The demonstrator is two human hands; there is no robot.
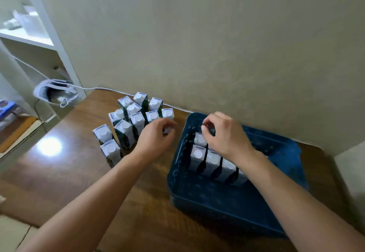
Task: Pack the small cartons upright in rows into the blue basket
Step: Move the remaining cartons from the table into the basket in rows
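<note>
Several small white-topped cartons (136, 119) stand upright in a cluster on the wooden table (83, 172), left of the blue basket (276, 218). My left hand (156, 137) is at the cluster's right edge, its fingers curled round one carton (168, 131) that is mostly hidden. Inside the basket a row of several cartons (214, 160) stands upright along the left part. Behind that row stands another carton (199, 140). My right hand (225, 135) hovers over the basket's far left corner, fingertips pinched on a carton top that is largely hidden under the hand.
The wall runs right behind the basket and the cartons. A white cable (102, 88) lies along the wall's foot. A white strapped device (55, 93) sits at the table's far left corner, beside a white shelf unit (29, 40). The basket's near and right parts hold nothing.
</note>
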